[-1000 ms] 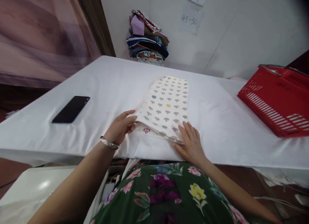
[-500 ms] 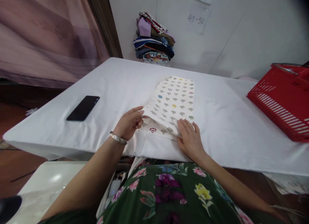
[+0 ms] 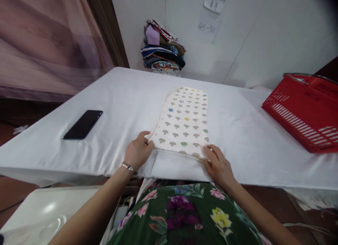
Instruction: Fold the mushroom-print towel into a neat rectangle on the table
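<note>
**Mushroom-print cloth pinched at both near corners**

We face a pale wall, and before it stands a long table draped in smooth white fabric. A sheer pinkish curtain hangs to the left, beyond the table. Nearest to us is a dark green floral garment, just at the table's near edge. At the right end we see a red slotted basket with a metal handle.

The cloth lies flat on the table in front of us, near the middle, its grey mushrooms dotted with a few coloured ones; layered edges show along its left side. Behind it, by the wall, rises a stack of folded textiles.

We find the left hand with thumb and forefinger closed on the cloth's near left corner, and the right hand gripping its near right corner. A black phone rests well to the left. Smallest, a silvery bracelet circles the left wrist.
</note>
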A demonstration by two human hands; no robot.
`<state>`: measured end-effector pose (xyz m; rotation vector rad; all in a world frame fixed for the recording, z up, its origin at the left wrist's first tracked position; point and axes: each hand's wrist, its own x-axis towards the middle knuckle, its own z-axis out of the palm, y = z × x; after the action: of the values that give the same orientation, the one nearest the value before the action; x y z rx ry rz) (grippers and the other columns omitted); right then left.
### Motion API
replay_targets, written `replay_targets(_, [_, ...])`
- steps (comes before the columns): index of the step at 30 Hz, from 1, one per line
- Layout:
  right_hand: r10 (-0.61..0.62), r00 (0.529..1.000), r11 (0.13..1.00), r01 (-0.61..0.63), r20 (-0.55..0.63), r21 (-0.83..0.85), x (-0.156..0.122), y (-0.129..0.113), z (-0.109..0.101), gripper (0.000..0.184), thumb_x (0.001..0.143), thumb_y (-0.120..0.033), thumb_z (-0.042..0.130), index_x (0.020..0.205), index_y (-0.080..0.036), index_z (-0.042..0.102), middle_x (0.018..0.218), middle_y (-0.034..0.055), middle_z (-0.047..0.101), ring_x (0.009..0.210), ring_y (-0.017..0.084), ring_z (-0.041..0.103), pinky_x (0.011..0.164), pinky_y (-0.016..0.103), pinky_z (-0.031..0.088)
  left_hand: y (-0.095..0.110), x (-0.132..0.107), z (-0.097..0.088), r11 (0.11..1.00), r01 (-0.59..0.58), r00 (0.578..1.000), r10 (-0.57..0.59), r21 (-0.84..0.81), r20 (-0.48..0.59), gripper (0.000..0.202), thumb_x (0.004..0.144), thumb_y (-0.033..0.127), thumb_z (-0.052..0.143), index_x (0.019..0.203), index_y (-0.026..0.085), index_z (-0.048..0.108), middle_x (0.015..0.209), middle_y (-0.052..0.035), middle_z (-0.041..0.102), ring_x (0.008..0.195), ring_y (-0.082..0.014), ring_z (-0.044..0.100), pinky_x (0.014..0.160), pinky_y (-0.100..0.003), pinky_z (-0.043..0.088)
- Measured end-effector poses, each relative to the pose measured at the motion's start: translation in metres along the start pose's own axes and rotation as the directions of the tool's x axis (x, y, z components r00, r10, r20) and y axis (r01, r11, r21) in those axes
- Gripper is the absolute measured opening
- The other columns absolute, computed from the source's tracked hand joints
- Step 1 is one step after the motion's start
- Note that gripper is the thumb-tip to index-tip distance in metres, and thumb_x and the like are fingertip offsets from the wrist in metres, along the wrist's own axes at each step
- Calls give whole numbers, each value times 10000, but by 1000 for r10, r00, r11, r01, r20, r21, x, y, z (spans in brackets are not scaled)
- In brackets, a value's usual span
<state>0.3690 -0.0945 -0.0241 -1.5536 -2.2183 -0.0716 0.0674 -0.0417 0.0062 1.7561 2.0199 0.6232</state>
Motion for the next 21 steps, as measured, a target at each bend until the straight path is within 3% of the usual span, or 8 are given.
replay_targets(3, [-95,994,994,92,47,67,-2,7,-1,377,820,-119,389,1177,-197,482,1215,117,465,1062,195,515,865,334,479,1,1,-1,997,1,1000,-2,79,3,375,752,287,431,1116,218,485,706,14,635,670,-182,594,577,-256,372])
replay_targets(6, [-133,991,987,130,18,92,-2,13,-2,388,810,-95,377,1167,-200,488,1189,112,489,1066,195,518,870,337,476,1,2,0,993,-8,1000,5,114,21,351,759,288,421,1098,225,489,722,11,639,680,-182,600,567,-250,366])
replay_targets(12, [22,1000,998,-23,7,57,-3,11,-4,411,775,-106,392,1171,-182,469,1192,115,484,1010,191,551,779,305,515,4,0,1,978,-42,998,33,206,45,346,783,307,394,1106,219,479,769,-14,651,679,-192,606,562,-256,363])
replay_targets(15, [110,994,994,-110,5,-4,-6,8,-3,404,765,-155,426,1166,-172,473,1111,111,556,923,209,595,694,317,529,5,-1,2,962,-60,998,51,267,39,360,795,307,377,1132,212,463,766,-27,659,687,-215,615,567,-271,368])
replay_targets(18, [94,995,995,-93,22,-27,-10,8,-1,361,776,-192,434,1128,-192,510,987,70,644,819,204,638,669,322,528,3,-2,3,950,-47,999,49,308,0,369,806,312,369,1152,211,447,777,-34,665,704,-227,622,578,-280,374])
replay_targets(21, [56,997,998,-55,57,-17,-13,10,0,374,778,-192,428,1143,-211,512,1031,51,658,832,201,652,694,322,529,1,-3,4,950,-17,1000,24,312,-18,341,813,319,375,1127,212,458,821,-43,666,731,-222,623,590,-278,376])
